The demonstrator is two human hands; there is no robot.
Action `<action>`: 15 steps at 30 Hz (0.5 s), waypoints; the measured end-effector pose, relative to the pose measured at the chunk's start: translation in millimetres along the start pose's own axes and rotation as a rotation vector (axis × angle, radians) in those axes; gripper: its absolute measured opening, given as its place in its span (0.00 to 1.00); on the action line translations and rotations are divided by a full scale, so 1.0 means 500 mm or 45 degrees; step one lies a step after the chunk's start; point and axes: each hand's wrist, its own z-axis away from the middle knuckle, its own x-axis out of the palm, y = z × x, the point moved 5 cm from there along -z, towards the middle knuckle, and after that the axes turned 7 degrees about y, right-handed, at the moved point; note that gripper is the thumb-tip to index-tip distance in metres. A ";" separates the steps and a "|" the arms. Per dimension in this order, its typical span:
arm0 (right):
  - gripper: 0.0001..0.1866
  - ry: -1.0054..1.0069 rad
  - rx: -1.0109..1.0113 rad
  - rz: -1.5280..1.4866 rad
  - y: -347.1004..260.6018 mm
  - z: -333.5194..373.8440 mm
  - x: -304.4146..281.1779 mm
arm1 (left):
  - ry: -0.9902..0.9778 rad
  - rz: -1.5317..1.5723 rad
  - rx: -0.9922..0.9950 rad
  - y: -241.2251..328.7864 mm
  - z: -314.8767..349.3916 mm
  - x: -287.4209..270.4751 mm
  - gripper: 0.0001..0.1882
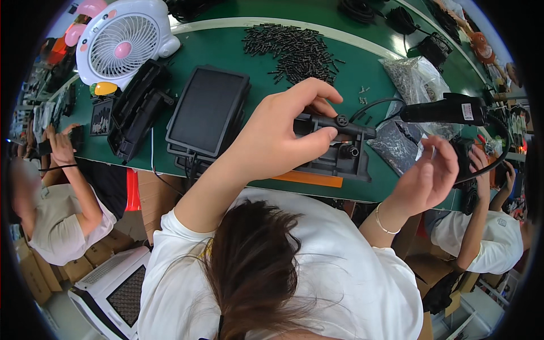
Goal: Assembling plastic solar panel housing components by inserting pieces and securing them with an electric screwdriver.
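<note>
My left hand is closed over a black plastic housing at the table's front edge, thumb and fingers around its upper part. A round black knob shows just beyond the fingertips. Part of the housing is hidden under the hand. To the right, my right hand is raised with curled fingers, thumb and forefinger close together; any small thing between them is too small to make out. Just above this hand lies a black corded electric screwdriver, which it does not touch. An orange strip shows under the housing.
A pile of black pins lies at the back, clear bags of small screws at right. Left of my hand are stacked black panels, another black housing and a white fan. Other people work at both sides.
</note>
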 end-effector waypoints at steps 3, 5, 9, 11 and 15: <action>0.21 -0.296 -0.085 0.033 -0.016 0.026 0.033 | 0.009 -0.029 -0.016 0.000 0.003 -0.002 0.20; 0.22 -0.366 -0.056 0.108 -0.025 0.038 0.056 | -0.001 -0.016 -0.175 -0.006 0.007 -0.004 0.20; 0.20 -0.536 -0.143 0.207 -0.043 0.035 0.107 | 0.019 0.003 -0.185 0.003 0.007 -0.004 0.20; 0.18 -0.645 -0.288 0.296 -0.056 0.036 0.129 | 0.023 0.027 -0.237 0.000 0.009 -0.003 0.21; 0.15 -0.681 -0.342 0.433 -0.063 0.035 0.138 | 0.054 0.057 -0.191 -0.003 0.007 -0.004 0.22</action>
